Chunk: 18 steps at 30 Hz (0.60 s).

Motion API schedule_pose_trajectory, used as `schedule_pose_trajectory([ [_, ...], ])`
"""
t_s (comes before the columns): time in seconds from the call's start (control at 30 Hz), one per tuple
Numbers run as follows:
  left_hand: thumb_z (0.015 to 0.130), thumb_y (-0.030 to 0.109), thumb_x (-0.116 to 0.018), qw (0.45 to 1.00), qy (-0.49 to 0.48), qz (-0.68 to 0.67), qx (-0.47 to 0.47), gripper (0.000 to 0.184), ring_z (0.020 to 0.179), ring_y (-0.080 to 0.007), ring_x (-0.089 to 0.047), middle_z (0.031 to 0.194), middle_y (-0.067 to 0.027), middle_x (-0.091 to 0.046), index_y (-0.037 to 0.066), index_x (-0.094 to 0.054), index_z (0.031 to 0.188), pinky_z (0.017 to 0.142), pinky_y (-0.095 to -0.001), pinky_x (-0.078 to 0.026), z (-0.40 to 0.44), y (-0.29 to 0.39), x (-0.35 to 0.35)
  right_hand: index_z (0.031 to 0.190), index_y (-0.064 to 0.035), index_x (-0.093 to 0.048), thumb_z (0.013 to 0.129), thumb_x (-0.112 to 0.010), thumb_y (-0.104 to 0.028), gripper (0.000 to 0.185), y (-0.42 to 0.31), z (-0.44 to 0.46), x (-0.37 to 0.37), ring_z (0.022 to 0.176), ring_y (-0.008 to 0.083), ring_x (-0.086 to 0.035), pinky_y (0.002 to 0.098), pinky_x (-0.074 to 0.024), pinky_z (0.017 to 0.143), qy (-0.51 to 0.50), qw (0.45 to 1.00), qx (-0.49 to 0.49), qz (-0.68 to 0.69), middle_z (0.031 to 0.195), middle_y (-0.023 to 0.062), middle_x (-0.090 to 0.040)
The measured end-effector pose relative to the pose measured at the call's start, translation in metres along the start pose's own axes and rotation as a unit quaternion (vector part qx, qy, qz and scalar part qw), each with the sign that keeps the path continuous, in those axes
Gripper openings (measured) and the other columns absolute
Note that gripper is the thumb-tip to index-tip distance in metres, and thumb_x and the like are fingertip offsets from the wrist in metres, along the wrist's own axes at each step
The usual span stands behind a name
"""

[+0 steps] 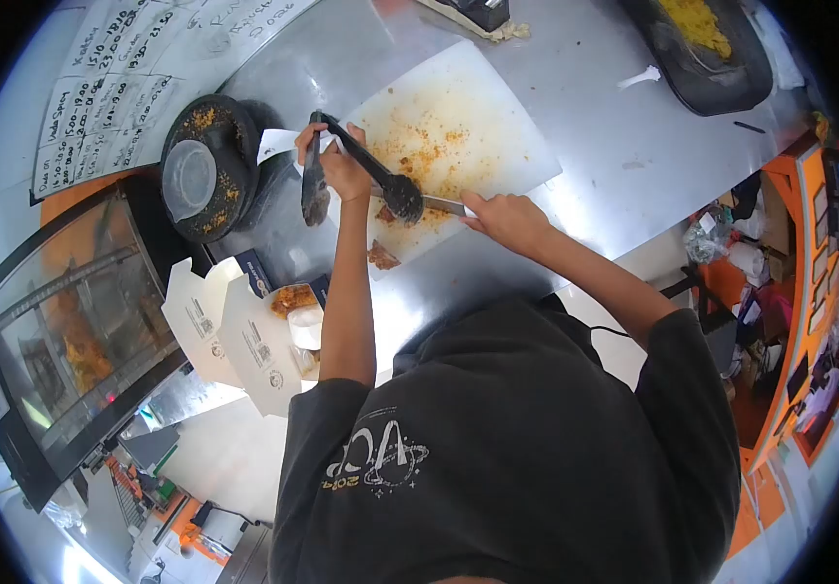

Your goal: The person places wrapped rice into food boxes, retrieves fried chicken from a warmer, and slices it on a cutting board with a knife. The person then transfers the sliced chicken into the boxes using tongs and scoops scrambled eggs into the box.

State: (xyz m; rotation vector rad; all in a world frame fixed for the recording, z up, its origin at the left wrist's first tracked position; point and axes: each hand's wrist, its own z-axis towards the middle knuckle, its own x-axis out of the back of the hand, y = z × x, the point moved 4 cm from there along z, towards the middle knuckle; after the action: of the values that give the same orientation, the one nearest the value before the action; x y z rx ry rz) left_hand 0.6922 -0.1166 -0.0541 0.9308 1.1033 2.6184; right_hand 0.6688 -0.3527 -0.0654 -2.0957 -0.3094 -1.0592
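My left hand (342,167) is closed on a pair of black tongs (371,165), whose two arms are spread apart over the cutting board. In my right hand (512,222) is the handle end of a knife (442,204); its blade runs left, partly behind a tong head. The white cutting board (507,127) is strewn with orange crumbs. A brown fried piece (382,256) lies at the board's near edge, and another bit of food shows beside the tong head, partly hidden.
Open food boxes (244,341) with fried food stand at the near left. Behind them are a black round container (207,165) and a glass display case (74,326). A black tray (711,58) with yellow food sits at the far right.
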Motion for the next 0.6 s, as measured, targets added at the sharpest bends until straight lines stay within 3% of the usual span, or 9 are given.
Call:
schedule_pose_trajectory([
  [0.1, 0.067, 0.004, -0.069, 0.992, 0.024, 0.089, -0.084, 0.047, 0.095, -0.021, -0.045, 0.098, -0.0095, -0.041, 0.003, -0.035, 0.098, 0.078, -0.0323, -0.044, 0.0, 0.008, -0.006, 0.108, -0.0127, -0.042, 0.089, -0.044, -0.04, 0.033, 0.006, 0.002, 0.0, 0.064, 0.0364, -0.06, 0.0465, -0.0465, 0.057, -0.007, 1.0, 0.005, 0.029, 0.064, 0.0167, -0.058],
  [0.17, 0.067, 0.003, -0.068, 0.985, 0.043, 0.048, -0.161, 0.051, 0.097, -0.0201, -0.044, 0.098, -0.0095, -0.041, 0.003, -0.031, 0.101, 0.072, -0.03, -0.048, 0.009, 0.008, -0.004, 0.109, -0.0128, -0.04, 0.09, -0.042, -0.043, 0.036, 0.011, 0.002, 0.003, 0.065, 0.037, -0.059, 0.0474, -0.0456, 0.058, -0.024, 0.999, 0.011, 0.047, 0.065, 0.0178, -0.058],
  [0.2, 0.065, 0.005, -0.068, 0.978, 0.126, -0.157, -0.061, 0.032, 0.087, -0.0237, -0.049, 0.096, -0.0121, -0.044, -0.003, -0.045, 0.087, 0.069, -0.0336, -0.045, 0.014, 0.006, -0.003, 0.109, -0.0129, -0.04, 0.09, -0.042, -0.043, 0.036, 0.01, -0.002, 0.011, 0.067, 0.0373, -0.058, 0.0473, -0.0454, 0.059, -0.039, 0.998, 0.008, 0.055, 0.066, 0.018, -0.058],
  [0.27, 0.065, 0.002, -0.068, 0.975, 0.157, -0.151, -0.042, 0.054, 0.088, -0.021, -0.049, 0.101, -0.0114, -0.041, 0.0, -0.03, 0.104, 0.07, -0.029, -0.048, 0.023, 0.008, 0.012, 0.108, -0.0132, -0.042, 0.09, -0.042, -0.043, 0.034, 0.008, -0.014, 0.024, 0.07, 0.0372, -0.059, 0.0474, -0.0458, 0.062, -0.062, 0.996, -0.025, 0.061, 0.073, 0.0179, -0.058],
  [0.33, 0.067, 0.001, -0.068, 0.966, 0.193, -0.171, -0.03, 0.059, 0.089, -0.0203, -0.049, 0.101, -0.0116, -0.042, 0.001, -0.024, 0.106, 0.071, -0.0286, -0.049, 0.036, 0.04, 0.043, 0.106, -0.0134, -0.045, 0.09, -0.041, -0.04, 0.032, 0.007, -0.027, 0.035, 0.075, 0.0365, -0.06, 0.0476, -0.0468, 0.066, -0.071, 0.993, -0.081, 0.052, 0.087, 0.0172, -0.059],
  [0.4, 0.069, 0.0, -0.068, 0.963, 0.208, -0.171, -0.031, 0.061, 0.09, -0.0201, -0.049, 0.099, -0.0116, -0.043, 0.002, -0.02, 0.107, 0.076, -0.0307, -0.048, 0.044, 0.067, 0.073, 0.103, -0.0124, -0.045, 0.089, -0.042, -0.04, 0.03, 0.014, -0.033, 0.038, 0.073, 0.0354, -0.06, 0.0475, -0.0471, 0.066, 0.035, 0.994, -0.105, -0.002, 0.089, 0.0156, -0.059],
  [0.43, 0.069, 0.005, -0.071, 0.945, 0.234, -0.228, -0.022, 0.059, 0.091, -0.0222, -0.048, 0.094, -0.0099, -0.047, 0.002, -0.024, 0.104, 0.087, -0.037, -0.039, 0.042, 0.077, 0.085, 0.101, -0.0119, -0.045, 0.089, -0.043, -0.039, 0.03, 0.018, -0.035, 0.038, 0.072, 0.0349, -0.061, 0.0475, -0.0472, 0.066, 0.087, 0.989, -0.117, -0.029, 0.089, 0.0148, -0.059],
  [0.57, 0.07, -0.006, -0.065, 0.961, 0.155, -0.218, 0.064, 0.063, 0.097, -0.0192, -0.05, 0.102, -0.0132, -0.048, 0.004, -0.021, 0.114, 0.072, -0.0255, -0.053, 0.017, 0.092, 0.12, 0.098, -0.0103, -0.044, 0.085, -0.052, -0.032, 0.027, 0.034, -0.027, 0.027, 0.086, 0.0298, -0.059, 0.0472, -0.0472, 0.067, 0.183, 0.97, -0.114, -0.109, 0.096, 0.0118, -0.055],
  [0.6, 0.07, -0.007, -0.065, 0.955, 0.141, -0.255, 0.059, 0.063, 0.098, -0.0187, -0.05, 0.102, -0.0125, -0.05, 0.006, -0.025, 0.117, 0.07, -0.0242, -0.05, 0.008, 0.091, 0.124, 0.1, -0.01, -0.045, 0.083, -0.055, -0.03, 0.028, 0.035, -0.026, 0.025, 0.091, 0.0286, -0.057, 0.0469, -0.0468, 0.069, 0.197, 0.967, -0.097, -0.129, 0.098, 0.0119, -0.054],
])
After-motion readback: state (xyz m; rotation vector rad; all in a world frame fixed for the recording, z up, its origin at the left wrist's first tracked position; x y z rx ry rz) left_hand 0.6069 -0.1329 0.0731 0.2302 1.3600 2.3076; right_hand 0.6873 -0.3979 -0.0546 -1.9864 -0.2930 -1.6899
